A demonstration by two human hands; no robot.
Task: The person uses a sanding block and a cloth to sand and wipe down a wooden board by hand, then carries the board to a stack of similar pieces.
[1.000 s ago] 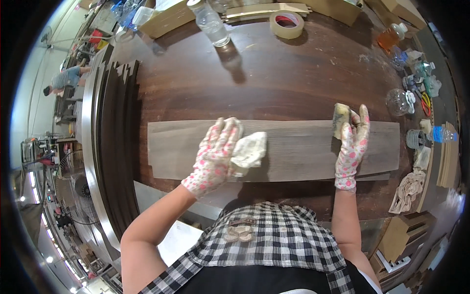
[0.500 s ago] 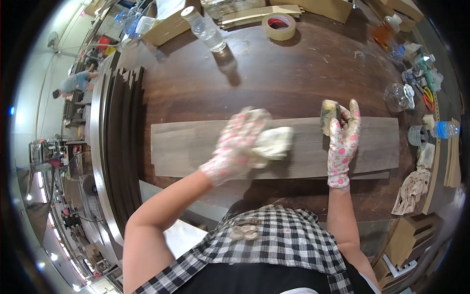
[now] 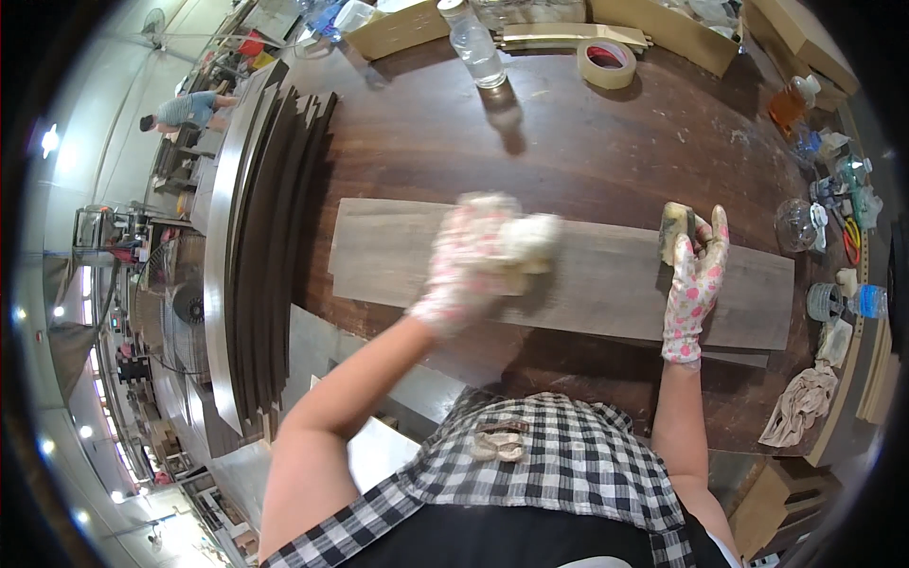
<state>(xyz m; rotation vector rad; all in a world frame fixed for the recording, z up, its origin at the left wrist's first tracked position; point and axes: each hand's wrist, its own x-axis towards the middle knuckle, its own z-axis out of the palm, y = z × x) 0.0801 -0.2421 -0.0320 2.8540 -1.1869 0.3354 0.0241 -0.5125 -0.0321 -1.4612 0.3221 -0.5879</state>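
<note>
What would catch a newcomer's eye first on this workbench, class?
Most striking is the long grey wooden plank lying across the dark brown wooden table. The left hand in a flowered glove, blurred, presses a pale crumpled cloth on the plank's middle. The right hand in a matching glove rests flat near the plank's right end, fingertips at a yellowish sponge.

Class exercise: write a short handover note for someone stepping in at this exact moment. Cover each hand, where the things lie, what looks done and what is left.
Left hand: gloved, pressing a pale cloth on the long grey board, blurred in motion.
Right hand: gloved, flat on the board, with a small sponge block at its fingertips.
The board lies across the dark wooden table; a crumpled rag sits at the table's right edge.
Done: cannot tell how much is wiped.
Left: probably the stretch of board towards the right hand.
</note>
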